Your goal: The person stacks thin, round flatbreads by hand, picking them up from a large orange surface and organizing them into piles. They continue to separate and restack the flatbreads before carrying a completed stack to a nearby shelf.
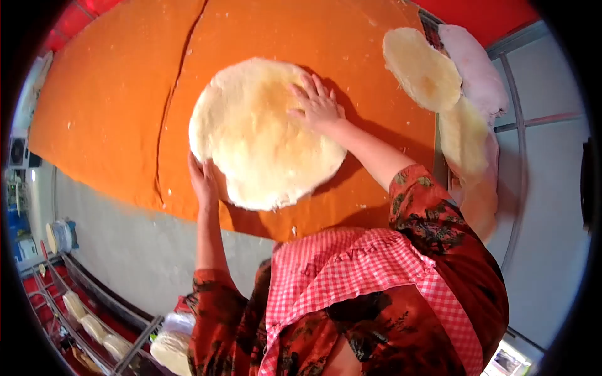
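A large round pale flatbread (260, 138) with yellowish patches lies over the orange cloth (125, 94). My right hand (316, 108) rests on its upper right part, palm down with the fingers spread. At the lower left edge of the bread is my left hand (204, 178), partly under or beside the rim; its thumb and some fingers show, and the rest are hidden by the bread. What the left fingers press on underneath cannot be made out.
More flatbreads (423, 69) overlap at the right edge of the cloth, beside a pinkish-white bundle (475, 69). Small round breads (94, 327) sit on a rack at the lower left. A dark crease runs down the cloth's left part.
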The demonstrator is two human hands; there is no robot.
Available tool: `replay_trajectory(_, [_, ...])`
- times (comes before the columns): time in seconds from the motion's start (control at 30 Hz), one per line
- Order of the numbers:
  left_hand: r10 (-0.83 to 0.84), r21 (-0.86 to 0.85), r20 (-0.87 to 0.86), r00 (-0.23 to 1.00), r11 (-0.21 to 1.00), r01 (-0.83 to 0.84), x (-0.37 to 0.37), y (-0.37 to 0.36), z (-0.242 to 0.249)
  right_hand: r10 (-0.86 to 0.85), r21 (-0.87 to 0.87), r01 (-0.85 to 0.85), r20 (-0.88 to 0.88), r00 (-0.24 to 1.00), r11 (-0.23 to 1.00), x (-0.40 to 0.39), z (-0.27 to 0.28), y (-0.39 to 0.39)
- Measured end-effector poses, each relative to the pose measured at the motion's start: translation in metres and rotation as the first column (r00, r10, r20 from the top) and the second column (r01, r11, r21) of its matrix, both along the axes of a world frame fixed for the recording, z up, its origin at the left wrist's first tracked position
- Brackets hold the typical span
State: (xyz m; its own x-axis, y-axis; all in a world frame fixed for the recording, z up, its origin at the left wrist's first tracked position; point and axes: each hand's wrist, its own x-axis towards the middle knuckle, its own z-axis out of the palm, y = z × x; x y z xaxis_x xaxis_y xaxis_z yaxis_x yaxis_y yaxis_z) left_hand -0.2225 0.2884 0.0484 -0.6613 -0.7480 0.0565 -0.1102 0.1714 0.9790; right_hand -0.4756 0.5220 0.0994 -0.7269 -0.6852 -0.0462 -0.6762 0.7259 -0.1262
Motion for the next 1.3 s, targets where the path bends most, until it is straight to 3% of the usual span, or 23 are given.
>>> replay_trajectory(0.07, [-0.019,0.073,0.053,0.998,0.997,0.015,0.004,0.005,0.023,0.011,-0.040,-0.013,-0.038,0.999,0.999,0.000,-0.010,0.001])
replay_trajectory(0.17, [0.060,0.339,-0.049,0.997,0.940,-0.040,0.014,0.005,0.044,0.078,-0.072,-0.067,0.159,0.984,0.995,-0.013,0.019,0.006])
replay_trajectory(0.2, [-0.017,0.410,-0.234,0.972,0.905,0.115,0.022,-0.005,0.034,0.233,-0.429,-0.143,0.164,0.958,0.892,-0.046,-0.013,0.016])
replay_trajectory(0.27, [0.173,0.515,-0.330,0.928,0.857,0.023,0.027,0.004,0.045,0.100,-0.695,0.356,0.523,0.846,0.624,-0.049,0.017,0.035])
replay_trajectory(0.37, [0.087,0.498,-0.379,0.922,0.858,0.124,0.024,0.020,0.032,0.233,-0.575,0.630,0.806,0.544,0.522,-0.053,-0.019,0.047])
replay_trajectory(0.4, [0.095,0.510,-0.400,0.912,0.850,0.135,0.019,0.022,0.034,0.035,-0.597,0.472,0.643,0.765,0.648,-0.032,-0.020,0.043])
replay_trajectory(0.5, [0.111,0.574,-0.495,0.862,0.787,0.229,0.016,0.026,0.035,-0.075,-0.500,0.406,0.557,0.827,0.765,-0.016,-0.001,0.045])
replay_trajectory(0.57, [0.075,0.499,-0.374,0.925,0.856,0.132,0.020,0.020,0.036,-0.085,-0.494,0.397,0.540,0.837,0.773,-0.012,0.008,0.045])
replay_trajectory(0.63, [0.093,0.513,-0.302,0.949,0.855,0.080,0.024,0.022,0.044,-0.179,-0.526,0.226,0.140,0.974,0.820,-0.012,0.007,0.047])
replay_trajectory(0.67, [0.087,0.503,-0.302,0.949,0.860,0.081,0.025,0.021,0.041,-0.203,-0.512,0.134,-0.080,0.976,0.848,-0.012,0.008,0.047])
replay_trajectory(0.7, [0.085,0.494,-0.301,0.950,0.866,0.079,0.025,0.019,0.035,0.084,-0.593,-0.100,-0.055,0.995,0.799,0.016,0.050,0.043])
replay_trajectory(0.73, [0.083,0.487,-0.296,0.952,0.870,0.076,0.028,0.019,0.031,0.249,-0.666,-0.228,-0.065,0.966,0.710,0.047,0.041,0.039])
replay_trajectory(0.77, [0.084,0.500,-0.295,0.952,0.862,0.079,0.029,0.024,0.035,0.442,-0.509,-0.489,-0.220,0.870,0.708,0.080,0.050,0.037])
replay_trajectory(0.8, [0.081,0.509,-0.298,0.951,0.857,0.086,0.026,0.028,0.043,0.581,-0.407,-0.574,-0.120,0.805,0.711,0.116,0.067,0.032])
replay_trajectory(0.83, [0.078,0.515,-0.303,0.950,0.852,0.095,0.024,0.030,0.049,0.669,-0.341,-0.666,-0.128,0.733,0.664,0.146,0.073,0.031])
replay_trajectory(0.93, [0.160,0.544,-0.316,0.935,0.838,0.040,0.021,0.026,0.034,0.723,-0.175,-0.725,-0.090,0.685,0.666,0.176,0.060,0.018])
replay_trajectory(1.07, [0.077,0.388,-0.462,0.884,0.913,0.124,0.011,0.015,-0.015,0.703,-0.130,-0.706,-0.073,0.707,0.696,0.176,0.041,0.018])
replay_trajectory(1.1, [0.121,0.391,-0.381,0.917,0.919,0.041,0.010,0.024,-0.003,0.700,-0.122,-0.704,-0.080,0.710,0.700,0.174,0.040,0.020])
replay_trajectory(1.13, [0.095,0.355,-0.465,0.880,0.931,0.087,0.005,0.027,-0.003,0.696,-0.115,-0.701,-0.086,0.713,0.704,0.173,0.038,0.022])
replay_trajectory(1.3, [0.099,0.332,-0.318,0.943,0.943,0.013,0.011,0.022,-0.002,0.686,-0.089,-0.692,-0.093,0.722,0.716,0.181,0.030,0.023])
